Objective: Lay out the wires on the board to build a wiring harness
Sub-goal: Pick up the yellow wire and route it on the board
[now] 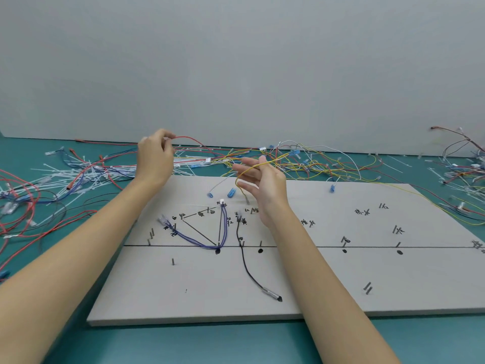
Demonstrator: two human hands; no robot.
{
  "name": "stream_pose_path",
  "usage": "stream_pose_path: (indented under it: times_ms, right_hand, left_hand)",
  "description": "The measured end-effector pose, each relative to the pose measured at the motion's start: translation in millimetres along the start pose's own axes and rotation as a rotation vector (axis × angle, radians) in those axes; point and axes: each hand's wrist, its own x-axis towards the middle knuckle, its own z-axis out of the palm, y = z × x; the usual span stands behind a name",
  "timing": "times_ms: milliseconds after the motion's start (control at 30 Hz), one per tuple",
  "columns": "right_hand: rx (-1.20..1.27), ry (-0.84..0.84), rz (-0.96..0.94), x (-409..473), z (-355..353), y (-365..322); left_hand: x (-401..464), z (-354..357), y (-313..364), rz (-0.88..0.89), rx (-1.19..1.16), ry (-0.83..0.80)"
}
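A grey harness board (301,279) with pins and handwritten marks lies on the teal table. Purple wires (210,244) run in a V between pins on its left part, and a black wire (248,271) runs down past the centre line to a silver-tipped end. My left hand (154,158) is raised beyond the board's far left edge and pinches a red wire (193,140) that leads into the pile. My right hand (262,186) hovers over the board's far edge with a yellow wire (245,174) looped over its loosely spread fingers.
A tangled pile of wires and white cable ties (288,158) lies along the table's far side. More red and blue wires (39,190) spread at the left, another bundle (464,164) at the far right. Blue terminals (231,193) rest on the board's far edge.
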Motion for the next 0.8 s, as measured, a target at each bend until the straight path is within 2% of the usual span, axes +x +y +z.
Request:
stream_pose_path:
  times_ms: [100, 233, 333, 467, 567, 633, 733, 800]
  right_hand:
    - [0.057, -0.032, -0.001, 1, -3, -1]
    - [0.138, -0.028, 0.000, 2, -4, -2]
    - [0.095, -0.026, -0.015, 1, -4, -2]
    - [-0.094, -0.064, -0.117, -3, -2, 1]
    - [-0.213, -0.073, -0.209, -6, 1, 6]
    - [-0.229, -0.069, -0.246, -7, 3, 8]
    - [-0.191, -0.043, -0.264, -7, 4, 9]
    - [-0.164, -0.020, -0.281, -7, 4, 9]
  left_hand:
    - [5, 3, -24, -0.025, 0.238, -0.111]
    - [1, 7, -42, -0.154, 0.593, -0.312]
    - [6, 6, -45, -0.263, 0.627, -0.376]
    - [12, 5, -40, -0.251, 0.686, -0.384]
    - [5, 6, -16, -0.141, 0.560, -0.272]
    - [-1, 5, 11, -0.091, 0.320, -0.283]
    - [-21, -5, 58, -0.289, -0.374, -0.487]
    - [-36, -14, 83, -0.411, -0.584, -0.653]
